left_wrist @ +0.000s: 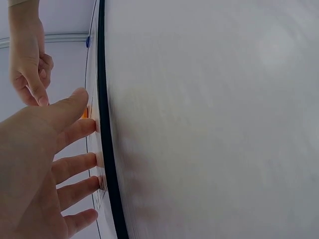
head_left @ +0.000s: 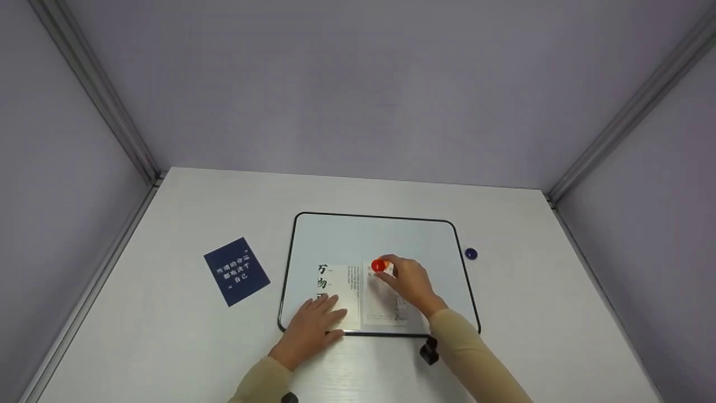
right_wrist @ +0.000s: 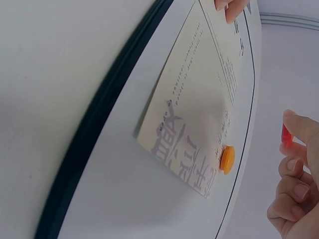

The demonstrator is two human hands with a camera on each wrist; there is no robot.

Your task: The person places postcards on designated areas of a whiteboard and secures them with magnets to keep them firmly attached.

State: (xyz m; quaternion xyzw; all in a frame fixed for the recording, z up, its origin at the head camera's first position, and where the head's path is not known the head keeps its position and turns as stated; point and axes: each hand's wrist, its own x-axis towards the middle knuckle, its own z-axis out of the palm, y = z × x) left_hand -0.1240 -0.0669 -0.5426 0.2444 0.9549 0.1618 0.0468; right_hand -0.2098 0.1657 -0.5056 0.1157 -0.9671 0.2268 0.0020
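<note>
Between thumb and fingertips, my right hand [head_left: 410, 282] pinches a round red magnet [head_left: 378, 265] above the whiteboard [head_left: 414, 235]. In the right wrist view the red magnet [right_wrist: 286, 135] shows edge-on, raised off the board. Below it, a round orange magnet [right_wrist: 227, 160] sits at the edge of a pale printed card [head_left: 386, 302]. To the left lies another pale card [head_left: 342, 277] with bold black characters. Spread fingers of my left hand [head_left: 313, 324] rest on that card's lower left part and the board's near edge, hiding some of its print.
A dark blue card [head_left: 237, 272] with white characters lies on the table [head_left: 168, 336] left of the whiteboard. Just off the board's right edge is a dark blue round magnet [head_left: 471, 254]. A small black device [head_left: 429, 351] shows by the right sleeve. Grey walls [head_left: 358, 89] enclose the table.
</note>
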